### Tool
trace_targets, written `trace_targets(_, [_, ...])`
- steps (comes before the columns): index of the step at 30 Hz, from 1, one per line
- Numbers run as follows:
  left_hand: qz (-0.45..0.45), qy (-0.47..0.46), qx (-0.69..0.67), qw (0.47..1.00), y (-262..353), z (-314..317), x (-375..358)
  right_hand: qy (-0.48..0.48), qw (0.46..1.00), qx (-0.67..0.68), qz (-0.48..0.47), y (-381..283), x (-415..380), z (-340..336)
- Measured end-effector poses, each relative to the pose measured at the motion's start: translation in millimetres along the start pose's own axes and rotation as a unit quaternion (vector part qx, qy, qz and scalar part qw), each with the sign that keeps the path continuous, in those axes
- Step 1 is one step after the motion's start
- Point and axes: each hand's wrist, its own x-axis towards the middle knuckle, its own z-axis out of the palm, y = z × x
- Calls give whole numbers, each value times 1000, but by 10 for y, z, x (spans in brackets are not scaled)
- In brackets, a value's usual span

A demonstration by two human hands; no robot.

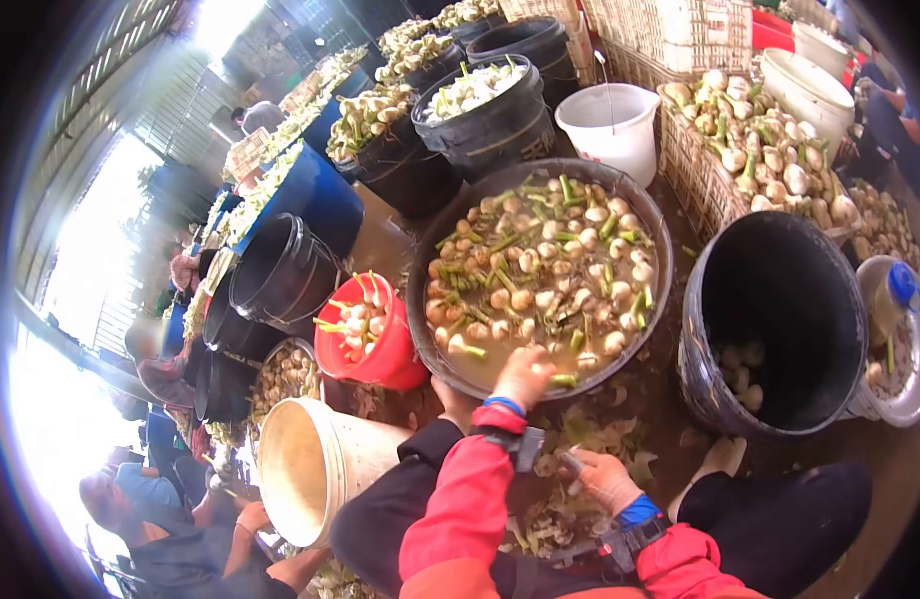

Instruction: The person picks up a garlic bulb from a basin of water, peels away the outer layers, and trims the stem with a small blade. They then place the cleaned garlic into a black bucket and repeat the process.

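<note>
Garlic [522, 299] lies beyond half-curled left hand [525, 377], grip unclear; right hand [607, 481] clasps something small [575, 472].

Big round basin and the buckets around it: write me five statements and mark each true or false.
1. The left hand is at the basin's near side. True.
2. The red bucket is empty. False: the red bucket holds bulbs with stems.
3. A white bucket with a wire handle stands beyond the basin. True.
4. The right hand is in the basin. False: the right hand is outside, over leafy scraps.
5. Murky liquid surrounds the basin's bulbs. True.
</note>
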Motion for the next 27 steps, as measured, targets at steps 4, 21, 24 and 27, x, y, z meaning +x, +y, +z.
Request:
trace_targets(4, [-176, -219, 62, 958, 268, 98, 263, 50, 986, -66, -142, -85, -9, -66])
trace_targets(21, [-96, -96, -467, 874, 1189, -387, -1123, 132, 934, 104, -315, -509, -278, 25])
trace_targets(24, [-32, 68, -187, 979, 1442, -371, -1460, 114, 936, 83, -324, -481, -351, 53])
trace_targets(27, [-128, 73, -50, 988, 1640, -391, -1612, 123, 938, 54, -320, -446, -347, 142])
